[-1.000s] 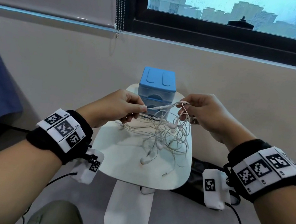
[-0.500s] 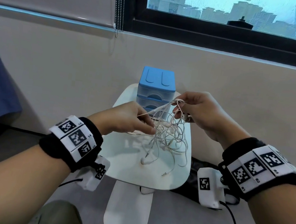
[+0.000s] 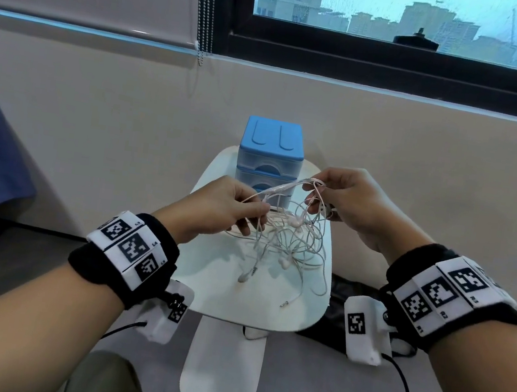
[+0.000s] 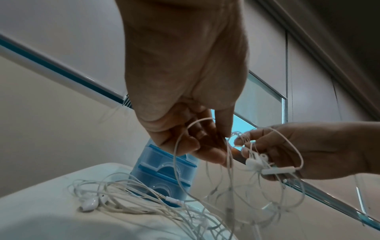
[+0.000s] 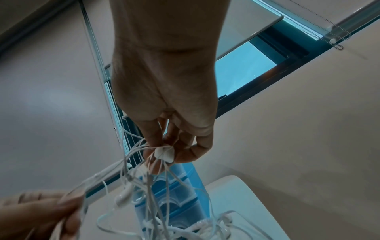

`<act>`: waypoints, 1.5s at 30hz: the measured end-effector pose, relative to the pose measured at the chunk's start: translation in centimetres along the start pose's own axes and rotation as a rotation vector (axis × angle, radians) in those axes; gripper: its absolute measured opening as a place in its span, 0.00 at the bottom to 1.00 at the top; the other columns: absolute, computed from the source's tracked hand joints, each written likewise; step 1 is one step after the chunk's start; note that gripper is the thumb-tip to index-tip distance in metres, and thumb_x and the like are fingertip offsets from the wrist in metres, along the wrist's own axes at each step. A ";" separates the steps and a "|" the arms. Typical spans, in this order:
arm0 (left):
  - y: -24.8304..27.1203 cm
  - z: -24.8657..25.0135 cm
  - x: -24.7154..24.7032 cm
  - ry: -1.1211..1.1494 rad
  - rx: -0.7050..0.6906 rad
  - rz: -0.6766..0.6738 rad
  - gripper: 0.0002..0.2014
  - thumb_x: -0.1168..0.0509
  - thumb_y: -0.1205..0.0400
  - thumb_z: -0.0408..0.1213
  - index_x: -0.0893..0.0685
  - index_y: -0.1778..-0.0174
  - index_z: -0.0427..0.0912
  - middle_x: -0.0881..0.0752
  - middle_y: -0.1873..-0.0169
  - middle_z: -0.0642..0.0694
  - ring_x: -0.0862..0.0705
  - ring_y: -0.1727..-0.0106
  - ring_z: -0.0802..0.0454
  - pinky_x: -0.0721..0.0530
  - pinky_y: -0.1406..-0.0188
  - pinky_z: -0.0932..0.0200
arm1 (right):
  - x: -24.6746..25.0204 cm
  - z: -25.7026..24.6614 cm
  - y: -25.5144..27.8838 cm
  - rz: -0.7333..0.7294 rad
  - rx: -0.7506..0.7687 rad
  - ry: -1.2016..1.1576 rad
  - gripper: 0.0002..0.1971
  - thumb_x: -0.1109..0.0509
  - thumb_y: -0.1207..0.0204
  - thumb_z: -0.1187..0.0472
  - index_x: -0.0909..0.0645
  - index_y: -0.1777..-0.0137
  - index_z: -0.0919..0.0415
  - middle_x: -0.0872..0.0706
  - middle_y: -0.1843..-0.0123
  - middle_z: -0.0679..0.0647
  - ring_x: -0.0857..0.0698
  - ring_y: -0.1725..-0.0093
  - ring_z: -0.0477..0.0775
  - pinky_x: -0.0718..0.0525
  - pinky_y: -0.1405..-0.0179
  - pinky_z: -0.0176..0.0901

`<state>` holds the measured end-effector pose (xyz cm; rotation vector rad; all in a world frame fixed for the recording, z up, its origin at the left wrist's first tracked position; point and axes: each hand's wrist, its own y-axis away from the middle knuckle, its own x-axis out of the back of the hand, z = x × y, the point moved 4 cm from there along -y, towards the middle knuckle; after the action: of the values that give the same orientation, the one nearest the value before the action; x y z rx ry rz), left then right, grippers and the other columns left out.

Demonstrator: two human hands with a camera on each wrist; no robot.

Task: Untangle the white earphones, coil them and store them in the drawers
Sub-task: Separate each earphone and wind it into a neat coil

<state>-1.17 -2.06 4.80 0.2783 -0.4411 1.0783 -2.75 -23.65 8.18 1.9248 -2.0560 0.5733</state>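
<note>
The white earphones (image 3: 291, 233) are pinched by both the left hand (image 3: 216, 210) and right hand (image 3: 355, 202), hanging between them above the table's (image 3: 204, 294) far edge.

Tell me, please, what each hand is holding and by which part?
Both hold the tangled white earphone cables: left hand pinches cable strands, right hand grips an upper bunch.

Head view looking down, wrist views looking up close, sharing drawers (image 3: 270, 161)
</note>
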 end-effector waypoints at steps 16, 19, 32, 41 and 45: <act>1.9 -1.7 -0.6 0.383 0.067 0.057 0.13 0.35 0.10 0.41 0.10 0.51 0.36 0.07 0.59 0.37 0.09 0.64 0.51 0.17 0.69 0.65 | -4.5 0.0 2.7 -0.038 0.141 0.015 0.02 0.22 0.27 0.60 0.11 0.58 0.56 0.10 0.63 0.55 0.13 0.66 0.53 0.14 0.59 0.51; 2.6 -2.5 -1.2 0.522 0.092 0.071 0.12 0.36 0.10 0.38 0.10 0.49 0.35 0.09 0.62 0.38 0.08 0.64 0.51 0.12 0.66 0.65 | -6.3 2.1 3.4 -0.161 0.094 0.110 0.12 0.19 0.36 0.47 0.12 0.57 0.51 0.09 0.63 0.52 0.12 0.63 0.55 0.11 0.54 0.61; 5.4 -6.3 -3.6 0.717 0.129 0.070 0.11 0.35 0.16 0.18 0.12 0.41 0.29 0.09 0.52 0.31 0.07 0.53 0.47 0.09 0.53 0.65 | -9.9 6.8 5.8 -0.248 -0.101 -0.405 0.06 0.23 0.24 0.73 0.12 0.50 0.64 0.08 0.55 0.63 0.11 0.56 0.53 0.16 0.52 0.39; 5.6 -7.5 -4.4 0.698 0.135 0.133 0.10 0.31 0.17 0.19 0.12 0.41 0.30 0.07 0.57 0.34 0.07 0.54 0.47 0.08 0.50 0.63 | -10.2 8.4 6.9 -0.291 -0.149 -0.437 0.04 0.26 0.21 0.75 0.14 0.50 0.70 0.08 0.55 0.69 0.07 0.54 0.58 0.12 0.58 0.38; 5.8 -7.5 -4.4 0.690 0.133 0.109 0.12 0.32 0.18 0.18 0.12 0.40 0.30 0.08 0.56 0.34 0.06 0.54 0.46 0.08 0.49 0.62 | -10.5 8.5 6.6 -0.280 -0.182 -0.446 0.05 0.29 0.19 0.74 0.17 0.54 0.65 0.08 0.54 0.71 0.09 0.54 0.65 0.16 0.59 0.48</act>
<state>-6.49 0.31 -3.84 -0.0127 0.2360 1.2345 -7.84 -17.90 -4.74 2.3243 -1.9296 -0.1153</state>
